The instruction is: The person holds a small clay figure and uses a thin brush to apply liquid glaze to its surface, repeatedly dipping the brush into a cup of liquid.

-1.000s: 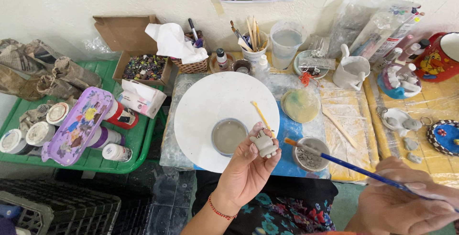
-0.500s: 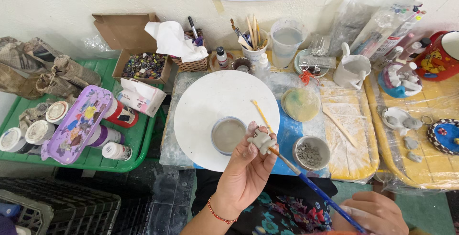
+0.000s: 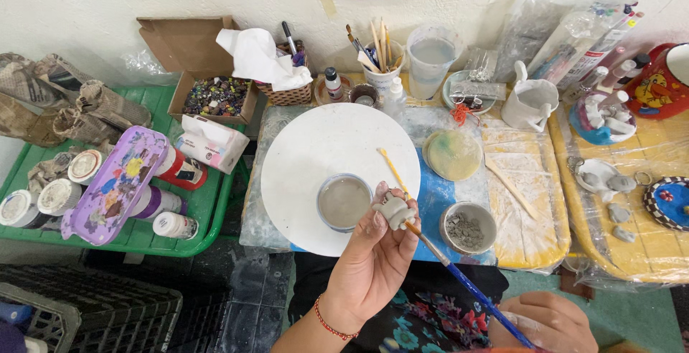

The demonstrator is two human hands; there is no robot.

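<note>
Left hand [image 3: 373,252] pinches a small grey clay piece [image 3: 393,211] at its fingertips, raised above the white round board [image 3: 316,152]. Right hand [image 3: 545,321] grips a blue-handled brush [image 3: 466,285], tip touching the piece. Bowl of grey slip [image 3: 344,201] just beside it.

Bright, even, diffuse light across the frame — shadows are soft and short. The white round board [image 3: 337,163] at centre looks almost washed out. Focus stays sharp throughout; straight edges bow slightly toward the corners — the lower left falls darkest.
</note>
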